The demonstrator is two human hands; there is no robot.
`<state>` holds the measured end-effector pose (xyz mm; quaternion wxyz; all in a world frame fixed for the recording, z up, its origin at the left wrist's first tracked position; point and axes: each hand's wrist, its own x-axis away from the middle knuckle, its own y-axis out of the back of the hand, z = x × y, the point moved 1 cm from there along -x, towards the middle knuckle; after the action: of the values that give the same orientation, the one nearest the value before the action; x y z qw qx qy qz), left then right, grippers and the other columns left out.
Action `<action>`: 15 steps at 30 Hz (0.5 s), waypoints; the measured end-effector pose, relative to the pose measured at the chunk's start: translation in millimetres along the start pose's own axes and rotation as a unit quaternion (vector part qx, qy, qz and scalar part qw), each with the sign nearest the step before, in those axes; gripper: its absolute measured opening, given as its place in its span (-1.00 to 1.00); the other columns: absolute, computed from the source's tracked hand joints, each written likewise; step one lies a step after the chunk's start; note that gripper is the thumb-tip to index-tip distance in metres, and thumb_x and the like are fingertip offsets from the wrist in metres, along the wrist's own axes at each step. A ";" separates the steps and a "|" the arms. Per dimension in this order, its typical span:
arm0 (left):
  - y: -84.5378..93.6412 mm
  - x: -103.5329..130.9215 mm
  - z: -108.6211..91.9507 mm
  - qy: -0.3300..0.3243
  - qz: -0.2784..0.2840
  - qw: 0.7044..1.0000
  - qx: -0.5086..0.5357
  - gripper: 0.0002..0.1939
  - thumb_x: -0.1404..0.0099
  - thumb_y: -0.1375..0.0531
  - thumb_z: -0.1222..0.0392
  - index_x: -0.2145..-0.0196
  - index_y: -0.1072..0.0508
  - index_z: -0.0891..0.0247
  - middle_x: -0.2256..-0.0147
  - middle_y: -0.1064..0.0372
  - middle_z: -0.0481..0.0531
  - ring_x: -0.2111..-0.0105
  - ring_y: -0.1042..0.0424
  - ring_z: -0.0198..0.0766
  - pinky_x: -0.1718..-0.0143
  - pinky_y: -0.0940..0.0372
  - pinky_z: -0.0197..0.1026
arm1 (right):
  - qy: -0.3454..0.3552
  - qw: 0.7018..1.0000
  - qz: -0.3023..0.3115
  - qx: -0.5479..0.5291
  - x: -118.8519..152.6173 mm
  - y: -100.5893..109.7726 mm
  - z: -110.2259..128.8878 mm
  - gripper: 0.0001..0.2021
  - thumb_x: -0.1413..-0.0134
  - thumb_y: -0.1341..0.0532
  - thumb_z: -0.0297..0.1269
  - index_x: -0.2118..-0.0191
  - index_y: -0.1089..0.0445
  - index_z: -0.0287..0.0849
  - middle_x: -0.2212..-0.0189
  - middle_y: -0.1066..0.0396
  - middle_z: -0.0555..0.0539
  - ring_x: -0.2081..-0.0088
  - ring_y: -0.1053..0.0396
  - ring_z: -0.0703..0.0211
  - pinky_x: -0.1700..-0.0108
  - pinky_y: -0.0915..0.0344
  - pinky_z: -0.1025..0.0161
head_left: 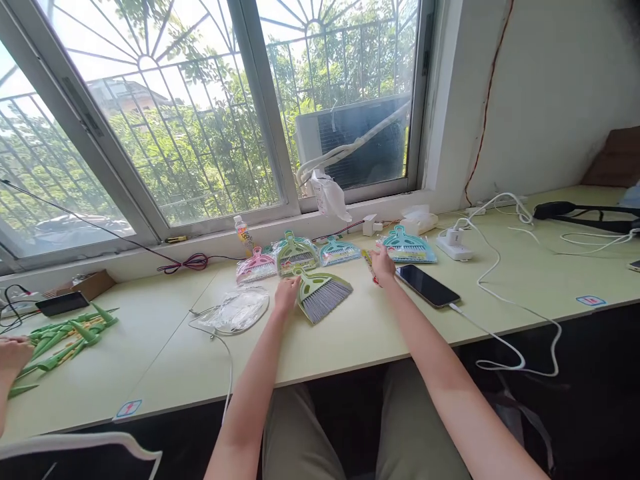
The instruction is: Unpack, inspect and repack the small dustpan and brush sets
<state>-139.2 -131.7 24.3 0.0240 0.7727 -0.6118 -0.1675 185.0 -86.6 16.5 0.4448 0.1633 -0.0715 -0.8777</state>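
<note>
My left hand (287, 294) is closed at the handle of a green dustpan with a grey-bristled brush (325, 297) nested in it, lying flat on the table. To its right, my right hand (383, 264) pinches a thin yellow card with red print (371, 266), seen nearly edge-on. Behind the hands stand several plastic-wrapped dustpan-and-brush sets: a pink one (257, 265), a green one (296, 255), a blue one (339, 251) and a larger teal one (407, 245). The fingertips of both hands are partly hidden.
A black phone (429, 285) on a white cable lies right of my right hand. Crumpled clear wrap (237, 311) and a cable are to the left. A bottle (243, 235) stands by the window. At far left, another person's hand (14, 357) is beside green plastic pieces (70, 339).
</note>
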 end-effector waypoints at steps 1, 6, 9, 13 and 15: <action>2.6 1.0 -6.4 -0.037 -0.047 0.998 -0.025 -0.86 -0.18 -0.37 0.15 0.47 -0.52 0.18 0.15 -0.50 0.22 -0.24 -0.26 0.22 -0.25 -0.18 0.08 | 0.030 0.999 -0.019 0.033 6.7 0.2 2.3 -0.50 -0.30 -0.15 -0.15 -0.29 -0.26 -0.19 -0.25 -0.31 -0.40 -0.30 -0.24 -0.28 -0.32 -0.13 -0.26; 6.7 36.5 -58.9 -0.137 -0.124 0.982 -0.036 -0.85 -0.30 -0.22 0.19 0.21 -0.58 0.13 -0.12 -0.39 0.20 -0.29 -0.18 0.15 -0.38 -0.02 0.13 | 0.178 0.981 -0.047 0.067 43.0 -6.6 20.9 -0.48 -0.43 0.04 -0.13 -0.38 -0.09 -0.21 -0.43 -0.03 -0.35 -0.43 0.05 -0.20 -0.41 0.07 -0.25; -5.4 99.1 -73.5 -0.147 -0.077 0.985 0.054 -0.81 -0.34 -0.16 0.03 0.27 -0.58 0.02 0.07 -0.48 0.14 -0.07 -0.38 0.07 -0.21 -0.25 0.07 | 0.219 0.973 -0.028 0.059 59.7 -14.7 31.7 -0.55 -0.46 0.10 -0.17 -0.33 -0.15 -0.17 -0.35 -0.17 -0.33 -0.36 -0.10 -0.13 -0.35 -0.06 -0.13; -34.1 205.1 -40.7 -0.026 0.226 0.950 0.213 -0.63 -0.21 -0.28 -0.11 0.64 -0.45 0.09 0.53 -0.36 0.12 0.48 -0.40 -0.13 0.39 -0.33 -0.07 | 0.312 0.945 0.061 0.073 78.7 -31.7 33.0 -0.66 -0.41 0.03 -0.35 -0.18 -0.31 -0.09 -0.15 -0.39 -0.25 -0.19 -0.31 -0.07 -0.19 -0.21 0.02; -40.8 249.8 -20.2 0.116 0.337 0.873 0.332 -0.51 -0.18 -0.29 -0.11 0.72 -0.27 0.18 0.69 -0.13 -0.02 0.73 -0.11 -0.35 0.67 -0.04 -0.22 | 0.362 0.920 0.107 0.105 86.5 -39.4 29.1 -0.68 -0.37 0.01 -0.46 -0.08 -0.36 -0.11 0.00 -0.48 -0.21 -0.06 -0.39 -0.05 -0.08 -0.25 0.05</action>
<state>-46.4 -363.0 -23.9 -0.1080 0.4958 -0.8478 0.1541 97.3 -133.3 13.8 0.5117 0.5069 -0.0142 -0.6936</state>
